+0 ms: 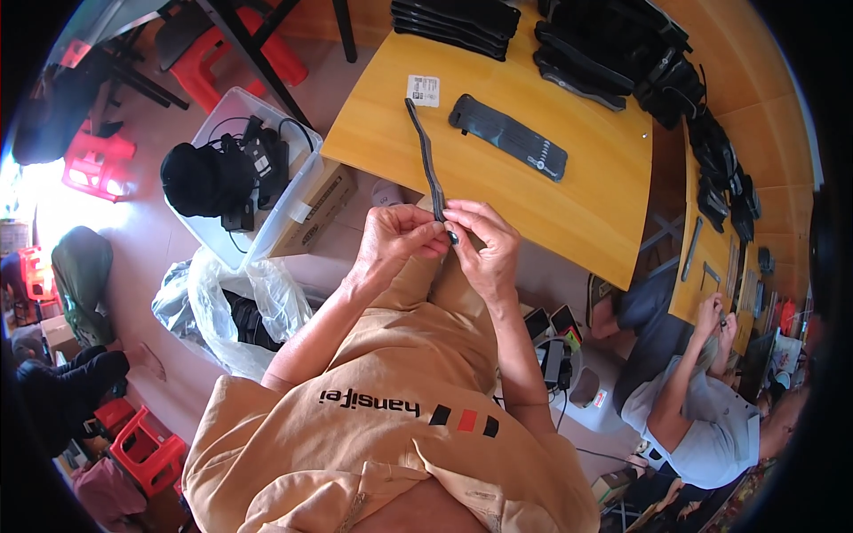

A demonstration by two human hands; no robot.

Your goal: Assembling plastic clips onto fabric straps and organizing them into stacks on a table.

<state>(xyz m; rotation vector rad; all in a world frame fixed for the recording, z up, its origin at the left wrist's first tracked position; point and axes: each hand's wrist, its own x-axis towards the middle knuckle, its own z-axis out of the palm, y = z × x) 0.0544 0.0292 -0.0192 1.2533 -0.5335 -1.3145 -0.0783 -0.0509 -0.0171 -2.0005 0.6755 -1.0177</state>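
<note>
A narrow black strap (424,153) runs from the near edge of the wooden table back over its top. Its near end is pinched between the fingertips of both hands in front of my lap. My left hand (391,244) is closed on it with thumb and forefinger. Closed as well, my right hand (487,242) meets the left one at the strap's end; a small dark tip shows by its thumb. Beyond the hands, a flat dark band (511,135) with pale markings lies on the table. A white printed label (424,91) is beside the strap's far end.
Black pads are stacked (455,28) at the table's far edge, with more dark pieces (582,67) to their right. A clear bin (306,169) with black gear stands left, above a plastic bag (209,306). Another person (702,417) works at the right. Red stools (147,449) stand left.
</note>
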